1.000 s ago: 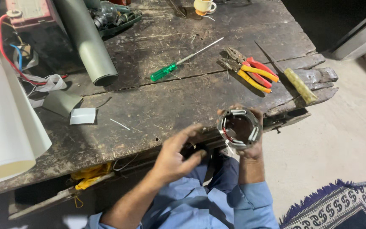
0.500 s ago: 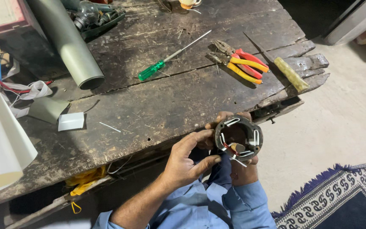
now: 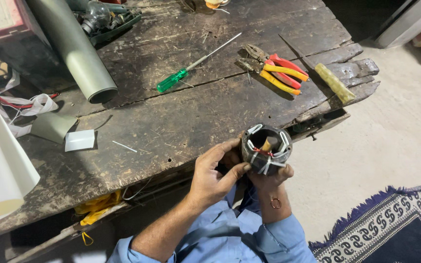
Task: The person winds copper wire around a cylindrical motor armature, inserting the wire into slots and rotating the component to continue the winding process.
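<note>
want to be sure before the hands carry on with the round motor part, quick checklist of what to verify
1. Right hand supports the dark round wound motor stator from below: ok.
2. Left hand steadies its side: ok.
3. Stator held off the worn wooden workbench edge: ok.
4. Green-handled screwdriver lying near on the bench: ok.
5. Red and yellow pliers near: ok.
6. Winding ties tight: cannot tell.

One head-worn camera, looking steeply down from above.

It faces forward and down over a dark wooden workbench, with the person's own left hand and right hand close in at the lower middle. The bench fills the upper and left part; bare floor and a patterned rug lie to the right. No second view shares the scene.
</note>
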`<state>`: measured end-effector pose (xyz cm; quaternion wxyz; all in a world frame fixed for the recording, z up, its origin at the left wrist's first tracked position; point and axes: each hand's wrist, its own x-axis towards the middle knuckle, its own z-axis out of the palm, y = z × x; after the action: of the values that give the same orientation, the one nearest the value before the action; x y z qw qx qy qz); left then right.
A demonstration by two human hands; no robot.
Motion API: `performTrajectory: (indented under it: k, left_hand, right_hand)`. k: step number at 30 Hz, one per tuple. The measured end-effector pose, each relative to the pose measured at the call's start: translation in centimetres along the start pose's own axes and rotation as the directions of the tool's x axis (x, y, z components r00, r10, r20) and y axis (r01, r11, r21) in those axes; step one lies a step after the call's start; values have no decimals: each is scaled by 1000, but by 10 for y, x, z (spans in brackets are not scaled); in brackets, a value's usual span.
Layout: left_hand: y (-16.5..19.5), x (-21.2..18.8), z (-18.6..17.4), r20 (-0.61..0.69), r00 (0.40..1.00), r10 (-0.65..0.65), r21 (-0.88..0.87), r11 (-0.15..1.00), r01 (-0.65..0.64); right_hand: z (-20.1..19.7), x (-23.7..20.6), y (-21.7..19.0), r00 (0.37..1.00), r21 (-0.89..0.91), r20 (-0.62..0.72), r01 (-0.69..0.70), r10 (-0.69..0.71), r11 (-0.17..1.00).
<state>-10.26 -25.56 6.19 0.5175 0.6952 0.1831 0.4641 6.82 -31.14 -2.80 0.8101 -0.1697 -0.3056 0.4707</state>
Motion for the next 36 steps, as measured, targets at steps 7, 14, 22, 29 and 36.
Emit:
performTrajectory:
  k: [7,14,22,29,36]
  left_hand:
    - [-7,2,3,-17,996,-92,-6,996,92]
    - [-12,3,4,-26,988,-153,-22,988,153]
    - [-10,-2,5,20,983,-182,-74,980,183]
    - [-5,-1,-9,119,985,-128,-4,992,130]
    - [-8,-6,-24,168,985,-42,-239,968,82]
  right_hand:
    - [-5,-8,2,994,90,-87,-62,70,994]
    - [4,-8,0,981,42,-172,-80,86,996]
    - [-12,-12,0,999,60,-18,-36,37,998]
    - [23,4,-25,964,-253,219,206,-152,945]
    - [70,11,-47,832,-476,479,514,-279,714]
